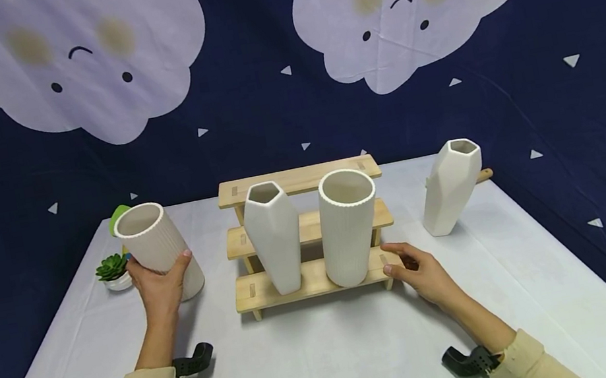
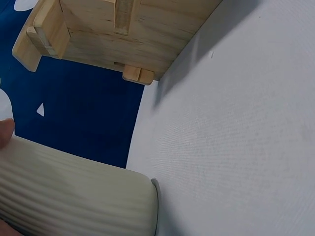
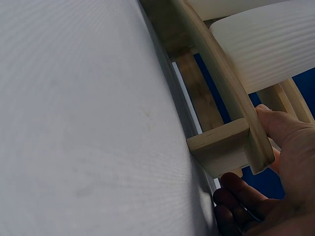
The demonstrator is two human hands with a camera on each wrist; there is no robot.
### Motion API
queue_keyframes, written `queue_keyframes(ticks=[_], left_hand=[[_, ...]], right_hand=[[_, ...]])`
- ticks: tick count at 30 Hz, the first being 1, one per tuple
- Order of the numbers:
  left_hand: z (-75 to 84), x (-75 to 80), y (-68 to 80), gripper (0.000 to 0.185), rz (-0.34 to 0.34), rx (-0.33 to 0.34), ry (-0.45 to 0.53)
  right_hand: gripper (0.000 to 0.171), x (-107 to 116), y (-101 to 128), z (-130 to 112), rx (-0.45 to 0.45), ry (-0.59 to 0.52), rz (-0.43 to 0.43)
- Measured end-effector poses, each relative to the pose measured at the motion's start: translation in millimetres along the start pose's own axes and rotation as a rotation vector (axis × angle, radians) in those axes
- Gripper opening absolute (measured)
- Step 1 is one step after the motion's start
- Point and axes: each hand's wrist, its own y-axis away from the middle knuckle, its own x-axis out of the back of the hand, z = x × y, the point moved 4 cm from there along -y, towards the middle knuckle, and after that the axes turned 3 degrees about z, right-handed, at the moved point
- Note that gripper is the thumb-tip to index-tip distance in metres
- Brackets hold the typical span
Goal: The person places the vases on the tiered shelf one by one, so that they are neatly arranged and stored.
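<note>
At the left of the bench [image 1: 331,358], gripped a ribbed vase [image 1: 152,244] with the left hand [image 1: 160,290], fingers and thumb curled round its lower wall. Held it tilted away from the wooden rack [image 1: 295,180], base down near the cloth; could not tell whether touching. At the rack's right end, pinched the lowest shelf with the right hand [image 1: 419,270], thumb on top, fingers curled beneath. Already carried on that shelf: a faceted vase [image 1: 274,240] and a second ribbed vase [image 1: 348,228], both upright, side by side. Well off to the right, stood apart another faceted vase [image 1: 450,188]; behind the left hand, a small succulent [image 1: 112,269]. Looked like the gripped vase's turn, with the rack steadied meanwhile. Called next for a firm lift, the vase righted and kept clear of the two standing on the shelf.
</note>
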Motion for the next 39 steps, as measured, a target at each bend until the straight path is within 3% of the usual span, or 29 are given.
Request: queue_keyframes(ticks=[26, 32, 39], left_hand=[[5.9, 2.9, -0.1, 0.085, -0.005, 0.004, 0.022], [14.2, 4.5, 0.3, 0.087, 0.007, -0.016, 0.042], [31.3, 4.9, 1.7, 0.083, 0.016, -0.035, 0.131]], right_hand=[[0.046, -0.2, 0.5, 0.4, -0.014, -0.018, -0.003], [0.046, -0.4, 0.7, 1.8, -0.023, -0.013, -0.007], [0.046, -0.1, 0.1, 1.8, -0.03, -0.01, -0.005]])
